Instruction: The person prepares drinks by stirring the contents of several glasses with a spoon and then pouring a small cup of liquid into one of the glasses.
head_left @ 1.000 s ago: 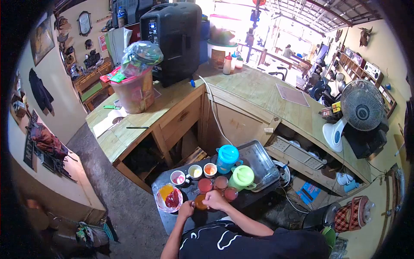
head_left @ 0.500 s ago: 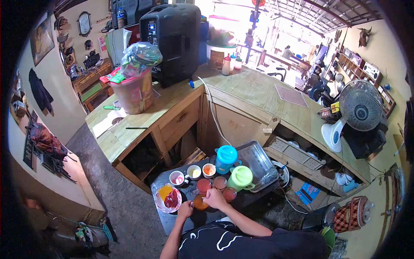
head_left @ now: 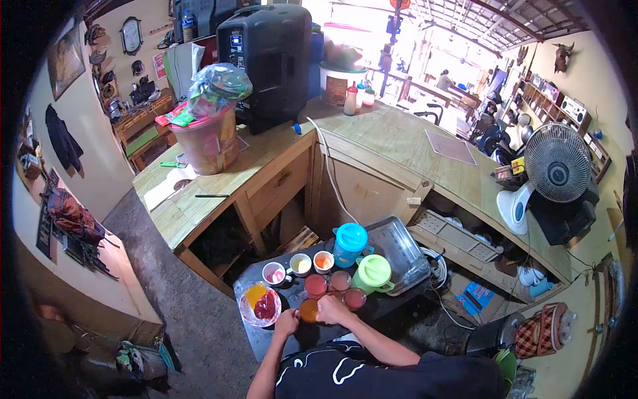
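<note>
A glass of orange drink (head_left: 308, 311) stands on the dark low table (head_left: 256, 344), between my two hands. My left hand (head_left: 287, 322) is closed at the left side of this glass; what its fingers grip is hidden. Over the right part of the rim is my right hand (head_left: 332, 310), its fingers pressed together, and anything in them is too small to make out. Just behind stand a glass of red drink (head_left: 315, 286), a brownish-pink one (head_left: 340, 280) and another reddish one (head_left: 355, 298). To the left, a bowl (head_left: 260, 304) holds yellow and dark red contents.
Three white cups (head_left: 274, 273) line the table's back. A blue pitcher (head_left: 351, 243), a green pitcher (head_left: 373, 272) and a clear tray (head_left: 402, 256) stand at the right. Beyond is a wooden counter (head_left: 372, 143) with a speaker (head_left: 266, 73), pink bucket (head_left: 207, 143) and fan (head_left: 557, 163).
My right hand has dropped slightly toward the orange glass, with its fingers still together. My left hand stays nearly in place. The glasses and pitchers have not visibly moved on the table.
</note>
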Demonstrator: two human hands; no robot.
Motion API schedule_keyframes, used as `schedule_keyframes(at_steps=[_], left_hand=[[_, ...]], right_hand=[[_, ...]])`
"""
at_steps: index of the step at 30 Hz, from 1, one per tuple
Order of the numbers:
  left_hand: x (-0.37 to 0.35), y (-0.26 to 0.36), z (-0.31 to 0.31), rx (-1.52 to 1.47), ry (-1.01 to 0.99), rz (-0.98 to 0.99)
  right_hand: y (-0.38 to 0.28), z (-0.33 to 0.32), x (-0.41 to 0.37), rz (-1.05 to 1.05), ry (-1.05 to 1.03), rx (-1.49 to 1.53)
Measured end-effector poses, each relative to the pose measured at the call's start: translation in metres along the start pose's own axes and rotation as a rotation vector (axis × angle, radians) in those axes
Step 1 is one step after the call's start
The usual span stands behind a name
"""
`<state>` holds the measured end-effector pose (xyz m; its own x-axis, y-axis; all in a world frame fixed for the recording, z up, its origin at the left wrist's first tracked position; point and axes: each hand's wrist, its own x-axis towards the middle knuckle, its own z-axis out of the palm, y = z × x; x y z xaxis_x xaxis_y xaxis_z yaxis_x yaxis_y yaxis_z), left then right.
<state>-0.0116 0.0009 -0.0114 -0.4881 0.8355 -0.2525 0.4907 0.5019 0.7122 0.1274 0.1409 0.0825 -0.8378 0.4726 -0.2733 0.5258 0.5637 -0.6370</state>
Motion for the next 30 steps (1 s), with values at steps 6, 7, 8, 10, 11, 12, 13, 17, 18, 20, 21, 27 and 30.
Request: schedule_keyframes(at_steps=[6, 7, 8, 10, 11, 12, 13, 17, 18, 20, 21, 27, 30], left_hand=[[-0.001, 0.003, -0.001, -0.048, -0.022, -0.04], [-0.001, 0.001, 0.0, -0.046, -0.013, -0.031], [0.0, -0.001, 0.002, -0.043, -0.006, -0.02], [0.001, -0.008, 0.008, -0.042, 0.01, -0.002], [0.002, -0.012, 0.011, -0.046, 0.022, 0.008], [0.003, -0.012, 0.011, -0.05, 0.034, 0.019], [0.002, -0.012, 0.01, -0.042, 0.033, 0.019], [-0.003, 0.0, 0.005, -0.008, 0.025, 0.006], [-0.002, 0.001, 0.002, 0.001, 0.027, -0.001], [0.001, -0.004, 0.004, -0.003, 0.018, 0.004], [-0.002, 0.002, 0.0, -0.016, 0.018, 0.006], [0.002, -0.004, 0.003, -0.024, 0.001, 0.025], [0.003, -0.003, 0.001, -0.025, -0.023, 0.0]], right_hand=[[0.009, 0.013, 0.004, -0.007, 0.044, 0.31], [0.007, 0.011, 0.004, -0.006, 0.159, 0.286], [0.006, 0.009, 0.004, 0.001, 0.215, 0.179], [-0.005, -0.001, -0.006, 0.021, 0.318, -0.035], [-0.001, 0.002, -0.003, -0.028, 0.198, -0.047], [0.002, 0.003, 0.001, -0.077, 0.079, -0.06], [0.005, 0.005, 0.002, -0.125, -0.04, -0.071], [0.003, 0.01, 0.004, 0.052, -0.113, 0.43], [0.003, 0.013, 0.004, 0.06, 0.002, 0.487], [0.005, 0.013, 0.007, 0.057, 0.206, 0.386], [0.002, 0.008, 0.004, 0.049, 0.293, 0.228], [0.006, 0.001, 0.003, 0.0, -0.286, 0.172], [0.002, 0.009, 0.004, 0.077, -0.121, 0.563]])
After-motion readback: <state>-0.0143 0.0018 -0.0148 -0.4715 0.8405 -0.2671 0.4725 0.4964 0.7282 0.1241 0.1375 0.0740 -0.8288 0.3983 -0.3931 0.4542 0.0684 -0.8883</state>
